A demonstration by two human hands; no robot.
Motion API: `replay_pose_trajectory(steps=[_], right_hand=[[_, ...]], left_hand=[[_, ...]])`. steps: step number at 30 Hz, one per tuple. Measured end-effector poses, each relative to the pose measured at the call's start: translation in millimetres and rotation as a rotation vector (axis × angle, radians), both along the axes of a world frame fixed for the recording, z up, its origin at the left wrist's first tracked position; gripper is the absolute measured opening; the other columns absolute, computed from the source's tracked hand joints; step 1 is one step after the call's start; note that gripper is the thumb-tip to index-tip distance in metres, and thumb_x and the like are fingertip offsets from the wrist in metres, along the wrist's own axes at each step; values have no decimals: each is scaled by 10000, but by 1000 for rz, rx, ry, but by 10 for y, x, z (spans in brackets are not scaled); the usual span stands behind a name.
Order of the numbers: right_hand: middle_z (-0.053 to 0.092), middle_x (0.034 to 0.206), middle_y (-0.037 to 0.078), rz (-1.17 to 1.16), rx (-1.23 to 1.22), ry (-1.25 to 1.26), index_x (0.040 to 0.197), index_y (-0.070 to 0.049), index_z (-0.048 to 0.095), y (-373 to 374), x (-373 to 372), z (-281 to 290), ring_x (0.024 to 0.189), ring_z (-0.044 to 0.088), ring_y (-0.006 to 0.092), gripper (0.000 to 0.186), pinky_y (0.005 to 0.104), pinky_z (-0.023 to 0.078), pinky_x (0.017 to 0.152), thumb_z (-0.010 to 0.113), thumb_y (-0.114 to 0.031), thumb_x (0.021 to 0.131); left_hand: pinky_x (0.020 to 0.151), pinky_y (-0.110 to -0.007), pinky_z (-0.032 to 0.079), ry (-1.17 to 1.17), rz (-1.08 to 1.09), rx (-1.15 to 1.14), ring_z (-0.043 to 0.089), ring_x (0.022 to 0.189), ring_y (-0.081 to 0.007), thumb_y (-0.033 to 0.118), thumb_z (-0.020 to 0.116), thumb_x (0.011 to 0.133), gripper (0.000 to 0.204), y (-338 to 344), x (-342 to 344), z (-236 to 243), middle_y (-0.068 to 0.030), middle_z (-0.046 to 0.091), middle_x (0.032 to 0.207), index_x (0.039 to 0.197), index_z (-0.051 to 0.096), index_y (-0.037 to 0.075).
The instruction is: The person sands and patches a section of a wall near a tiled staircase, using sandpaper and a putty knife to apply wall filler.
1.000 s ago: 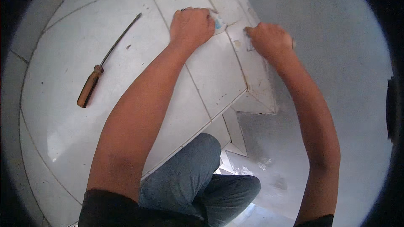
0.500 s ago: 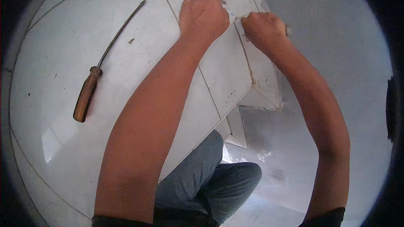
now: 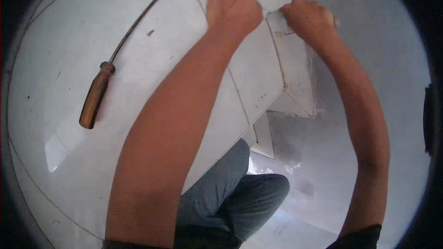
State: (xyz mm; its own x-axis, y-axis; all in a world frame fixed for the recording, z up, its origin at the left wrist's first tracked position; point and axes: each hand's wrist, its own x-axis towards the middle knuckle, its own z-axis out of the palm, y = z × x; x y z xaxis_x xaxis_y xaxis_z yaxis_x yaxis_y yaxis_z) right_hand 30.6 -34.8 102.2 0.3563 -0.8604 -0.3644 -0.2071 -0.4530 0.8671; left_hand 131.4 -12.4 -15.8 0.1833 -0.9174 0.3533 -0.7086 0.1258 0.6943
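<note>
Closed into a fist with its back up, my left hand point(image 3: 234, 11) is over the white tiled surface point(image 3: 184, 76) near its right edge. My right hand point(image 3: 310, 20), also closed, is a short way to its right, above the tiled rim. A thin, whitish, see-through strip point(image 3: 273, 12) shows between the two fists; what it is I cannot make out. From the far side of my right fist pokes a small pale end point(image 3: 336, 21) of something. My fingers hide most of what they grip. A screwdriver point(image 3: 96, 94) with a wooden-looking handle lies to the left, touched by neither hand.
Small brown crumbs point(image 3: 150, 32) and specks are scattered on the tiles. The tiled surface ends in a stepped corner point(image 3: 295, 102) at the right, with a lower grey floor point(image 3: 369, 55) beyond. My bent knees point(image 3: 258, 196) are below the near edge.
Both fists have moved a little right and farther away, and the gap between them has widened slightly. The whole view has shifted a little; the screwdriver still lies on the tiles.
</note>
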Motion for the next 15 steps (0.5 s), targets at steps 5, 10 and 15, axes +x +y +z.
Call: replay_pose_trajectory(steps=[5,10,15], right_hand=[[736,942,154,-50,7,-181,1188,-122,691,201,-205,77,831,735,273,271,447,597,722,597,-168,937],[728,1004,155,-329,-119,-817,1475,-210,450,847,-930,642,773,717,290,619,450,590,702,674,-211,898],[651,1224,168,-514,150,-1603,1544,-157,333,2023,-1620,356,657,665,226,757,381,581,640,707,-148,885]], left_hand=[[795,-445,513,66,-4,14,691,840,-303,260,561,907,266,-14,25,16,-148,722,845,938,741,67],[823,-448,516,89,0,-19,678,860,-324,276,576,902,263,7,22,52,-152,714,866,931,732,66],[824,-450,499,142,35,-184,655,885,-326,252,621,882,225,19,5,68,-149,702,901,941,702,50]])
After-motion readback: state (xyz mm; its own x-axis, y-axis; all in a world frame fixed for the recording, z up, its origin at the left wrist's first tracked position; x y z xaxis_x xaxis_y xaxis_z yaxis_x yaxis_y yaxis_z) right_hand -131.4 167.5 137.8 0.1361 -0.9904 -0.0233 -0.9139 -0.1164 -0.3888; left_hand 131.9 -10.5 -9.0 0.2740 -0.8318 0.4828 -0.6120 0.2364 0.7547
